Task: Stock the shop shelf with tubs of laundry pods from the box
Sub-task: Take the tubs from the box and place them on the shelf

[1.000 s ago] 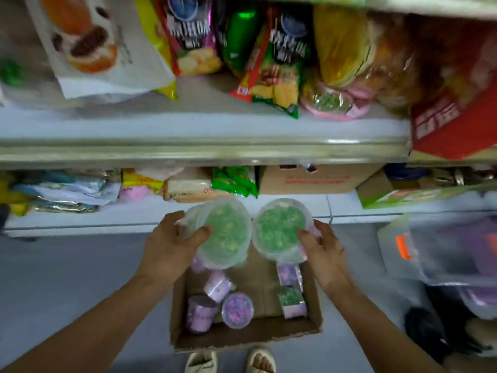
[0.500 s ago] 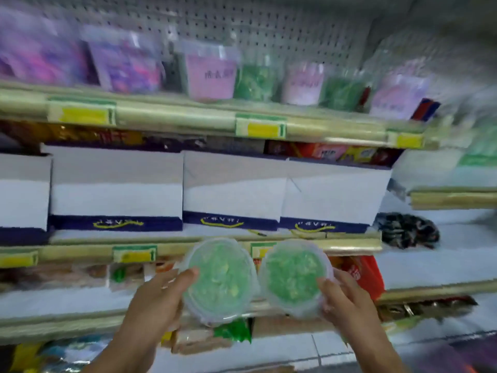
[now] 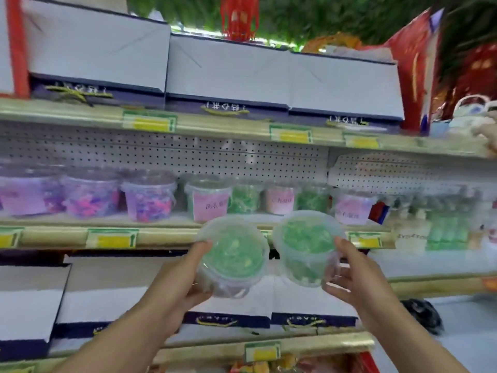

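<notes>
Carry step: left hand (image 3: 177, 289) grips one green tub (image 3: 232, 255), right hand (image 3: 357, 281) another (image 3: 306, 247), just below the shelf (image 3: 166, 235) front edge. Next: lift over the edge, set beside the stocked tubs (image 3: 247, 196).

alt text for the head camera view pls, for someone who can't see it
Two bare hands, left hand and right hand, each lift a clear tub of green laundry pods, left tub and right tub, toward a shop shelf already lined with purple and green tubs.
</notes>
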Demonstrator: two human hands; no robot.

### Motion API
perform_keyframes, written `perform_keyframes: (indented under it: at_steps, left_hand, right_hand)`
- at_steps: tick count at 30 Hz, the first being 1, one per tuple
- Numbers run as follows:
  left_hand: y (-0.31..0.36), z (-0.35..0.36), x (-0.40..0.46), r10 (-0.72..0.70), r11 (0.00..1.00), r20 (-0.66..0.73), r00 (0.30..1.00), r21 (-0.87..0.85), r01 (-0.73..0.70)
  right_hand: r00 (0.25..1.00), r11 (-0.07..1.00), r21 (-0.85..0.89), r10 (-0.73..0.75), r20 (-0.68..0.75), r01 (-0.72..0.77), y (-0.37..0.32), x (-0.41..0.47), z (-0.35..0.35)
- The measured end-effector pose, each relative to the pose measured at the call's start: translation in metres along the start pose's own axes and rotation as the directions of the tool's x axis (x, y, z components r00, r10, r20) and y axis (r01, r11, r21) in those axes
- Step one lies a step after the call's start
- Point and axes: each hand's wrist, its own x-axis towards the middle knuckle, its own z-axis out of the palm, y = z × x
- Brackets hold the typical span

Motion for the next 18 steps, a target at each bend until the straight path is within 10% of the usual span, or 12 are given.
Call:
perform_keyframes:
  at_steps: [13, 18]
  left_hand:
    - [0.066, 0.100, 0.084, -0.253, 0.960, -0.059, 0.966, -0.142, 0.242]
    - [0.060, 0.106, 0.101, -0.172, 0.979, -0.050, 0.984, -0.124, 0.165]
  right_hand:
    - [0.991, 0.990, 0.055, 0.130, 0.025, -0.131, -0.067, 0.102, 0.006]
    - [0.986, 0.961, -0.273, 0.088, 0.141, -0.047, -0.065, 0.120, -0.003]
